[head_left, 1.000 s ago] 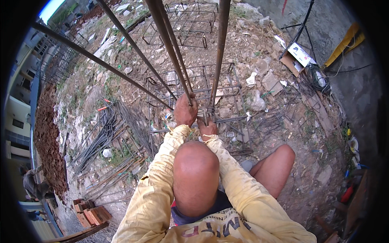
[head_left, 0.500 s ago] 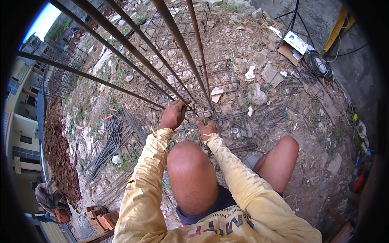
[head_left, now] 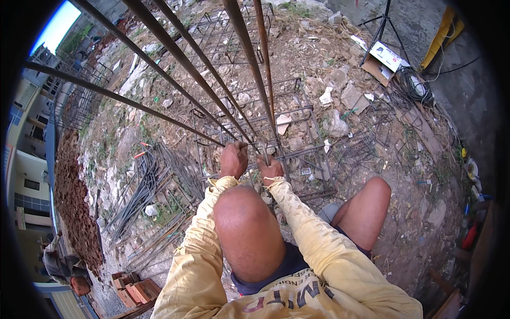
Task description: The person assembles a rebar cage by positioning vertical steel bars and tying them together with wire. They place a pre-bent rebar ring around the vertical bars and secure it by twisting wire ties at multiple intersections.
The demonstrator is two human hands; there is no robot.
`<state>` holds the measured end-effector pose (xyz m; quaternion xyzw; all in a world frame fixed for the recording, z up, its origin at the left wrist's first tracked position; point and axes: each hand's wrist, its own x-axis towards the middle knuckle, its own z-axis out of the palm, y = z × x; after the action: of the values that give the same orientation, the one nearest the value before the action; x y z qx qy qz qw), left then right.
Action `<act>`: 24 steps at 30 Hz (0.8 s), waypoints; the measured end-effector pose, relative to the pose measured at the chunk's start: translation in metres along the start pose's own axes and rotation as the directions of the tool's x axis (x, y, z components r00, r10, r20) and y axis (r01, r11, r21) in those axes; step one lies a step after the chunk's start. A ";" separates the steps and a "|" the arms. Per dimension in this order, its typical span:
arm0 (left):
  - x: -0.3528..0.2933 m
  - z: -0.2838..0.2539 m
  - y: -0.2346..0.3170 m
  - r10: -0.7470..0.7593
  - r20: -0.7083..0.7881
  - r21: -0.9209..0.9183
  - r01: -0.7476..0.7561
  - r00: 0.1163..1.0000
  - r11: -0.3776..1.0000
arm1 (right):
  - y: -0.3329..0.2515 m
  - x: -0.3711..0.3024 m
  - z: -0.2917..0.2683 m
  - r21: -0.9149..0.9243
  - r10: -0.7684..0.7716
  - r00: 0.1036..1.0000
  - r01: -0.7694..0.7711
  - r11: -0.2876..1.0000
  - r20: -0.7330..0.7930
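Observation:
Several long upright rebar rods (head_left: pixel 175 50) rise from a mesh of tied steel bars (head_left: pixel 304 154) on the ground in front of me. At the foot of the rods, my left hand (head_left: pixel 234 159) is closed, its fingertips against the bars; what it grips is hidden. Close beside it on the right, my right hand (head_left: pixel 271 168) is wrapped round a short, slim metal tool (head_left: pixel 266 151) that points up out of the fist. The tool's exact kind is too small to make out. Both hands are low, just beyond my raised knee.
Loose dark rods (head_left: pixel 141 183) lie to the left, with bricks (head_left: pixel 137 292) below them. A second steel mesh (head_left: pixel 228 37) lies farther ahead. A tripod (head_left: pixel 383 24), a white box (head_left: pixel 385 56) and coiled cable (head_left: pixel 414 87) stand far right. Another person (head_left: pixel 61 260) is bent over at lower left.
My left hand has moved slightly right and down, nearer the right hand. The upper parts of the rods show farther right. My right hand stays nearly in place.

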<state>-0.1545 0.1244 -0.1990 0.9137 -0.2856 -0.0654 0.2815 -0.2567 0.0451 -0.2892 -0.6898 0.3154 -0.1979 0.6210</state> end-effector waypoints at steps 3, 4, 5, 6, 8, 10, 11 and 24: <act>-0.011 0.006 0.010 -0.167 0.062 -0.276 0.178 0.984 0.944 | 0.002 -0.004 0.007 0.049 -0.030 0.999 0.030 0.998 -0.016; -0.012 0.008 0.009 -0.105 0.039 -0.280 0.112 0.994 0.953 | 0.003 -0.005 0.008 0.062 -0.045 0.999 0.046 0.997 -0.014; -0.015 0.011 0.008 -0.046 0.014 -0.282 0.048 0.999 0.958 | 0.001 -0.006 0.009 0.075 -0.061 0.998 0.061 0.995 -0.008; -0.019 0.012 0.007 0.014 -0.010 -0.283 -0.016 1.000 0.959 | -0.001 -0.009 0.010 0.092 -0.040 0.999 0.040 0.995 -0.005; -0.025 0.015 0.002 0.071 -0.057 -0.315 -0.085 0.996 0.945 | -0.004 -0.014 0.011 0.123 -0.001 1.000 0.002 0.992 -0.001; -0.025 0.022 -0.008 0.004 -0.040 -0.484 -0.023 0.999 0.875 | -0.001 -0.017 0.014 0.160 -0.012 1.000 0.014 0.987 -0.014; -0.023 0.024 -0.011 -0.045 -0.050 -0.475 0.016 0.998 0.880 | -0.002 -0.021 0.015 0.174 -0.018 1.000 0.021 0.984 -0.018; 0.000 0.061 -0.047 -0.251 0.419 -0.733 0.488 0.873 0.474 | 0.020 -0.067 0.006 0.432 0.130 0.992 -0.119 0.894 0.004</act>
<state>-0.1488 0.1268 -0.2759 0.6986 -0.0492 -0.3659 0.6129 -0.3047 0.0948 -0.3016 -0.5112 0.3151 -0.2313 0.7654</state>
